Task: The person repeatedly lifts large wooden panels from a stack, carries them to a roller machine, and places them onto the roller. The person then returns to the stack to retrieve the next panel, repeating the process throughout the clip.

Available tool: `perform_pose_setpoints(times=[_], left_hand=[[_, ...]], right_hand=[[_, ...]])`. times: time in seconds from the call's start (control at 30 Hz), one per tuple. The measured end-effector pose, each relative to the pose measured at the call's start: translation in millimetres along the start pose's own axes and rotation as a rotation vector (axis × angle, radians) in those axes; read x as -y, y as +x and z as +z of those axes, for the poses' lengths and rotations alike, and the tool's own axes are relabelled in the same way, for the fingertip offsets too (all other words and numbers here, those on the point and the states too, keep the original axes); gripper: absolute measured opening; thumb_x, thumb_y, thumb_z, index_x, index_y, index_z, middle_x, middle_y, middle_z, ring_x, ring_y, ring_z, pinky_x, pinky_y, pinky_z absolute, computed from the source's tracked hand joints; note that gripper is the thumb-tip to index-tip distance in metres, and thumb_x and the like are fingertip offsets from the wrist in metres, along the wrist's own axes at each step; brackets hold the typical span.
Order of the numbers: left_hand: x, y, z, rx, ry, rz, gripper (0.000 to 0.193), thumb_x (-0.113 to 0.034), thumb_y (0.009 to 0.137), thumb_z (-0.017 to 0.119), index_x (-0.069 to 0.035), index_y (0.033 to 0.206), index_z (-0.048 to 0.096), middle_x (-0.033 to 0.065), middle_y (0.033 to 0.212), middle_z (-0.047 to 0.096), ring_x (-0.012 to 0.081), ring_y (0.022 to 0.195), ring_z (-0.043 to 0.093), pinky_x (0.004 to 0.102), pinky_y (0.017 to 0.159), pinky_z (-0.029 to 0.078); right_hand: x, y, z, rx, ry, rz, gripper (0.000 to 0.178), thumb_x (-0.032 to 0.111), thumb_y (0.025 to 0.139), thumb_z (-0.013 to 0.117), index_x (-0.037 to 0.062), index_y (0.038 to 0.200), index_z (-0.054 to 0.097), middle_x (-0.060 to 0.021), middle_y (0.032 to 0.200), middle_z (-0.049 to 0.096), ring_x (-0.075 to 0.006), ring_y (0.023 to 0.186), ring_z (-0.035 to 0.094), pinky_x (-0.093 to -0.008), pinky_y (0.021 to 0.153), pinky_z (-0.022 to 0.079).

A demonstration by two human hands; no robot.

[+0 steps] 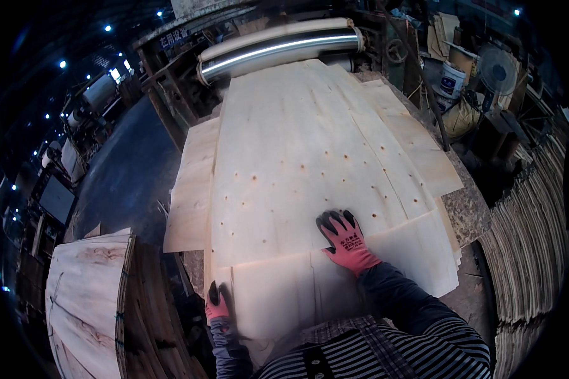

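Note:
A large pale wood veneer sheet (284, 139) lies on a stack of veneer in front of me, its far end reaching a roller machine (281, 50). Small brown knots dot its surface. Nearer to me, another veneer piece (272, 284) meets or overlaps it along a crosswise edge. My right hand (344, 241), in a pink and black glove, rests on the veneer near this edge, palm down with fingers spread. At the near left edge of the veneer is my left hand (216, 304), gloved alike, its visible fingers stretched forward and slightly parted; part of it is hidden.
Loose veneer pieces (193, 183) stick out on the stack's left side, others (423, 145) on its right. Veneer stacks stand at the lower left (85, 284) and far right (531, 240). A white bucket (452, 79) and a fan (498, 68) stand at the back right.

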State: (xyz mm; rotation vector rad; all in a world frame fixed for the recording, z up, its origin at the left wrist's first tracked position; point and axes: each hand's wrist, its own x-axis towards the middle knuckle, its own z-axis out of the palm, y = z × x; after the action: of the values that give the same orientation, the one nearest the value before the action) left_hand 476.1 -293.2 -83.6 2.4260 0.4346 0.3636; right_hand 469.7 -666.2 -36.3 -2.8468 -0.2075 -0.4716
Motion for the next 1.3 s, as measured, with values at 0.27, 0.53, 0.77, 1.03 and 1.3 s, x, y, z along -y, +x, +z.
perform_pose_setpoints(times=[0.27,0.53,0.77,1.03,1.3], left_hand=[[-3,1,-2,0.045,0.04,-0.039,0.037,-0.021,0.075,0.056,-0.013,0.111,0.052,0.0099,0.102,0.058,0.023,0.091,0.056,0.0296,0.078,0.043],[12,4,5,0.023,0.0,-0.024,0.039,-0.022,0.074,0.058,-0.013,0.111,0.052,0.0094,0.102,0.057,0.023,0.092,0.055,0.0304,0.077,0.043],[22,5,14,-0.028,0.166,-0.14,0.045,-0.027,0.072,0.061,-0.011,0.113,0.05,0.0094,0.103,0.056,0.0243,0.092,0.054,0.0308,0.079,0.041],[24,7,13,-0.045,0.084,-0.099,0.045,-0.031,0.071,0.062,-0.01,0.11,0.052,0.0095,0.101,0.057,0.0246,0.089,0.055,0.0302,0.078,0.042],[21,7,12,-0.018,0.018,-0.091,0.044,-0.03,0.072,0.062,-0.01,0.11,0.052,0.0088,0.102,0.057,0.0235,0.089,0.055,0.0296,0.078,0.042]], right_hand=[[-1,0,1,0.008,-0.008,-0.003,0.058,0.035,0.07,0.057,0.0128,0.121,0.04,-0.0152,0.124,0.037,-0.032,0.116,0.03,-0.0473,0.1,0.015],[-3,0,6,0.012,-0.043,0.011,0.059,0.039,0.068,0.058,0.0148,0.12,0.042,-0.0135,0.126,0.035,-0.0317,0.118,0.028,-0.0478,0.099,0.018],[-2,-1,3,0.007,0.004,-0.001,0.058,0.035,0.07,0.056,0.0126,0.121,0.041,-0.0157,0.124,0.036,-0.0323,0.117,0.029,-0.0474,0.1,0.015],[-2,-1,4,0.009,0.005,0.008,0.058,0.036,0.07,0.056,0.0138,0.121,0.041,-0.0151,0.124,0.036,-0.0323,0.117,0.029,-0.048,0.1,0.016],[-3,-1,8,-0.016,0.001,-0.002,0.058,0.036,0.069,0.058,0.0138,0.12,0.041,-0.0145,0.125,0.036,-0.0319,0.118,0.028,-0.0477,0.099,0.016]])
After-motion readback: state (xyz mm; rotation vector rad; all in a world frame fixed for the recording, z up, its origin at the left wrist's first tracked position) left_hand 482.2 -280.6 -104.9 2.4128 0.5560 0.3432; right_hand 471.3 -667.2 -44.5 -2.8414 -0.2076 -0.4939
